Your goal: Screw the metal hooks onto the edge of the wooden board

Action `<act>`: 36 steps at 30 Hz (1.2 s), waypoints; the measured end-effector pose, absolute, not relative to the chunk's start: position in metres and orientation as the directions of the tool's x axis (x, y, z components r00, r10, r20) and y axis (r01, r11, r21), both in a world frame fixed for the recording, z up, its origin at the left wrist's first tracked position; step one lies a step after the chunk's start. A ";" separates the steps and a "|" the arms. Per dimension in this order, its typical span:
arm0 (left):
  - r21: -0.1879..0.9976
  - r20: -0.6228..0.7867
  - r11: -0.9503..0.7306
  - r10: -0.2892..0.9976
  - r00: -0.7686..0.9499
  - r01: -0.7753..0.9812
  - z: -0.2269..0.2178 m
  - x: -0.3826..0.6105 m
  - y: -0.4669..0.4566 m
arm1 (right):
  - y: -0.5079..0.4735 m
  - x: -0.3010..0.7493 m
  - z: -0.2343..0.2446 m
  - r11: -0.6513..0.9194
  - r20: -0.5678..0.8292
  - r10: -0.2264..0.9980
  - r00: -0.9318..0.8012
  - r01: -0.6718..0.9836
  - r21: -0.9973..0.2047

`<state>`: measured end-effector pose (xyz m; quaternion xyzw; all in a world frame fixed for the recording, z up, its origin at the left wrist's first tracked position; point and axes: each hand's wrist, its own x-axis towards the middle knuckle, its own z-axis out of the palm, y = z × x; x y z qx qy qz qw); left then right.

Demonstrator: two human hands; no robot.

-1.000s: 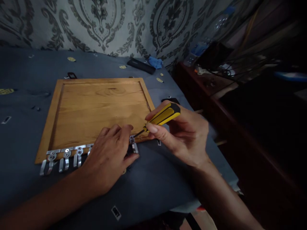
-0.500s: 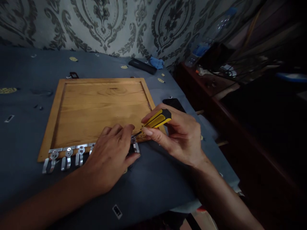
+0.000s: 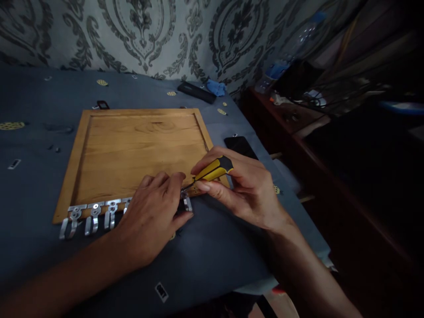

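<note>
Our right hand (image 3: 251, 194) grips the screwdriver (image 3: 214, 169); our left hand (image 3: 152, 216), fingers flat, should pin the hook (image 3: 187, 203) beside its thumb.

Dim overall, low contrast. Brightest patch is the centre of the rectangular honey-coloured wooden board (image 3: 132, 150); the source cannot be told. The grey damask-patterned wall (image 3: 142, 35) behind the board is moderately lit. The dark wooden furniture (image 3: 318, 145) to its right drops to near black. There is soft shadow under the left hand (image 3: 152, 216) at the board's near edge. Small glints show on the silver metal hooks (image 3: 91, 218) there. Frame corners darken, and the wall pattern bows toward the edges.
</note>
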<state>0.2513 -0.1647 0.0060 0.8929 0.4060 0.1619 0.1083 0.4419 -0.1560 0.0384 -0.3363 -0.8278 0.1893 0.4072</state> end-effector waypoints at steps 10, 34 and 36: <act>0.337 0.145 -0.614 0.783 0.605 0.713 0.008 0.252 -0.164 | -0.158 0.441 0.039 0.682 0.581 0.732 -0.356 0.386 -0.622; 0.318 0.134 -0.614 0.784 0.606 0.723 0.009 0.252 -0.165 | -0.153 0.442 0.035 0.669 0.577 0.740 -0.344 0.463 -0.582; 0.303 0.143 -0.620 0.780 0.609 0.724 0.009 0.250 -0.166 | -0.153 0.442 0.035 0.671 0.572 0.740 -0.354 0.454 -0.587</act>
